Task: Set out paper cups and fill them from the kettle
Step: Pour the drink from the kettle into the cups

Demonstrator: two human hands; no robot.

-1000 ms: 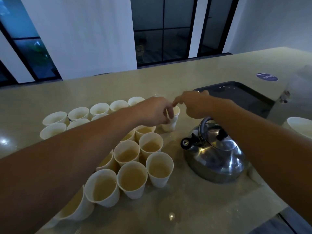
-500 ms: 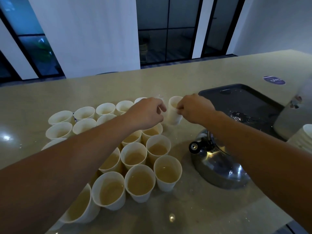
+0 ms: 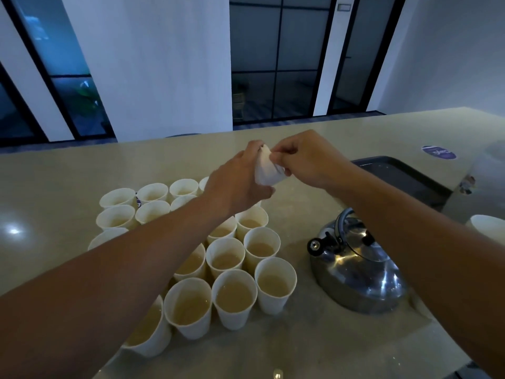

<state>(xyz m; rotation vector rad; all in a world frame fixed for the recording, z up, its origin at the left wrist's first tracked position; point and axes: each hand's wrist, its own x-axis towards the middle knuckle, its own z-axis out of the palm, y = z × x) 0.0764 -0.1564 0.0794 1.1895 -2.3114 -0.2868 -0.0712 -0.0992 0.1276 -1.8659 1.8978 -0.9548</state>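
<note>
Several white paper cups [image 3: 235, 298] stand in rows on the beige counter [image 3: 49, 187], most holding pale brown liquid. Above the far end of the rows, both hands hold one white paper cup [image 3: 266, 170] off the counter, tilted. My left hand [image 3: 237, 179] grips its side while my right hand [image 3: 303, 160] pinches its rim. The steel kettle [image 3: 355, 272] sits on the counter to the right of the cups, under my right forearm, with its handle up and spout toward the cups.
A dark tray [image 3: 404, 176] lies behind the kettle at the right. A stack of white cups [image 3: 489, 228] shows at the right edge. A round purple sticker [image 3: 438, 152] is on the far counter. Windows and a white wall stand beyond.
The cup stood on the counter at the end of the row; both hands have lifted it up and tilted it. The view has shifted slightly.
</note>
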